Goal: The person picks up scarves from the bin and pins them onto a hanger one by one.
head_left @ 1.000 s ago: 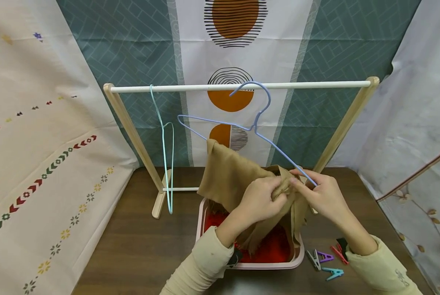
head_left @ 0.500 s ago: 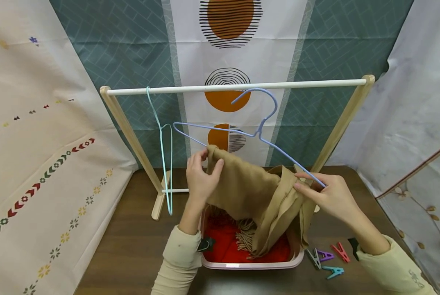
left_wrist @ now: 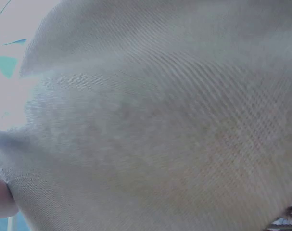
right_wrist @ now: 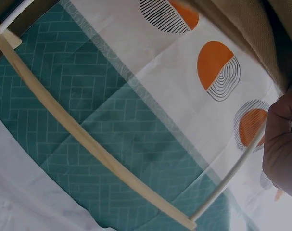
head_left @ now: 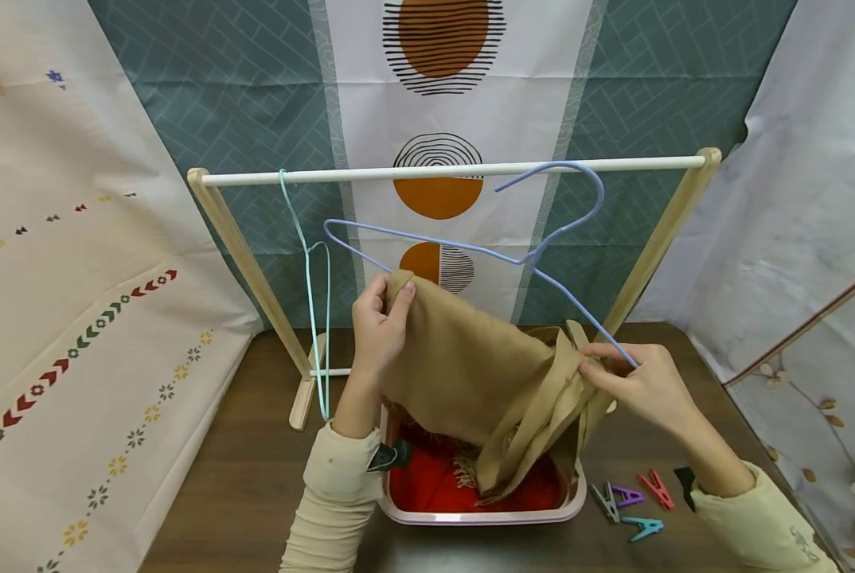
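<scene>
A tan scarf (head_left: pixel 470 350) with a fringed end drapes over the lower bar of a blue clothes hanger (head_left: pixel 574 301), whose hook tilts to the right. At the hanger's left end, my left hand (head_left: pixel 379 326) pinches the scarf's upper corner between thumb and fingers. My right hand (head_left: pixel 638 380) holds the hanger's right end together with bunched scarf folds. Cloth (left_wrist: pixel 150 134) fills most of the left wrist view. In the right wrist view, part of the right hand (right_wrist: pixel 283 144) shows below the cloth's edge; its fingertips are hidden.
Below the scarf stands a pink basket (head_left: pixel 485 519) with red cloth (head_left: pixel 435 485) inside. Behind it rises a drying rack with a white rail (head_left: pixel 370 174); a mint hanger (head_left: pixel 309 294) hangs at its left. Several clothespins (head_left: pixel 642 527) lie right of the basket.
The left hand has left the bunched middle of the scarf and gone left to its upper corner. The right hand keeps its hold. The hanger's hook has swung right.
</scene>
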The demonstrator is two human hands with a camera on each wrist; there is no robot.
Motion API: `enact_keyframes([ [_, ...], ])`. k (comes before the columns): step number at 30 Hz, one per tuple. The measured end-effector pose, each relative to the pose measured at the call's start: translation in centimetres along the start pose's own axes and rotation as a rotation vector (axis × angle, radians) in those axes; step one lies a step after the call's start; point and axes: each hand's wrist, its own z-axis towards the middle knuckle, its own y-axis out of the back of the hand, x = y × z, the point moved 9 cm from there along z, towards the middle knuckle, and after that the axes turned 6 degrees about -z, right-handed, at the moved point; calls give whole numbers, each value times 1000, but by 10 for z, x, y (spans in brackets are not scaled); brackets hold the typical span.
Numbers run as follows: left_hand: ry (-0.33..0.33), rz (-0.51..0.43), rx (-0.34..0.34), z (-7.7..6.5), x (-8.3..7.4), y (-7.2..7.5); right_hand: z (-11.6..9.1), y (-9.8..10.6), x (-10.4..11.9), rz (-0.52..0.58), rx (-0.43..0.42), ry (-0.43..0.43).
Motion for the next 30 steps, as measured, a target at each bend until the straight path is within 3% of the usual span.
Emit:
enact_keyframes([
  [6,-51,61,-65,3,-32,6,-3,5,-5,-5,-22,-13],
  [14,-6,-49,-199,6,-24,29,-7,11,-8,62,12,11],
  [23,35,-50,-80,3,-19,22,-3,14,-6,-17,14,-27],
  [26,45,-36,-90,2,-16,25,-2,15,0,-50,5,8],
  [30,39,-4,-156,0,-16,31,-2,18,6,-49,-10,58],
])
